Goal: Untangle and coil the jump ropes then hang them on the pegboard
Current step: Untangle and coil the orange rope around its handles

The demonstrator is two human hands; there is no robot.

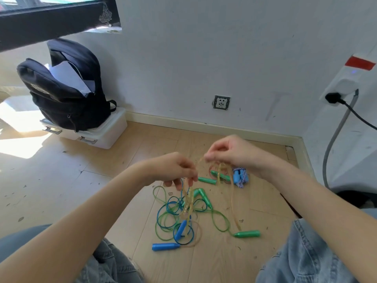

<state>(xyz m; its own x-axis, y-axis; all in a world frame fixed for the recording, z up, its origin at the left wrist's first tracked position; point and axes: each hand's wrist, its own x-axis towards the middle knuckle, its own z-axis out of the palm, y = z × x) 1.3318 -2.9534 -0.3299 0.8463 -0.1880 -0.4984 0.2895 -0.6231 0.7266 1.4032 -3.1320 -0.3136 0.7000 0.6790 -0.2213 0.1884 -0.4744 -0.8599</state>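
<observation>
A tangle of jump ropes (179,217) lies on the wooden floor between my knees, with blue and green cords and several green and blue handles. A clear yellowish rope (188,199) hangs up out of the heap. My left hand (175,170) pinches its strands from above. My right hand (228,154), a little higher and to the right, pinches another stretch of the same yellowish cord, which drops in loops toward the floor. A coiled blue-and-white rope with blue handles (239,177) lies apart, below my right hand. No pegboard is in view.
A black backpack (65,88) sits on a white storage box (98,133) at the back left. The wall carries a socket (221,102). At the right stand a white appliance with a plug and cables (334,99). Small debris litters the floor.
</observation>
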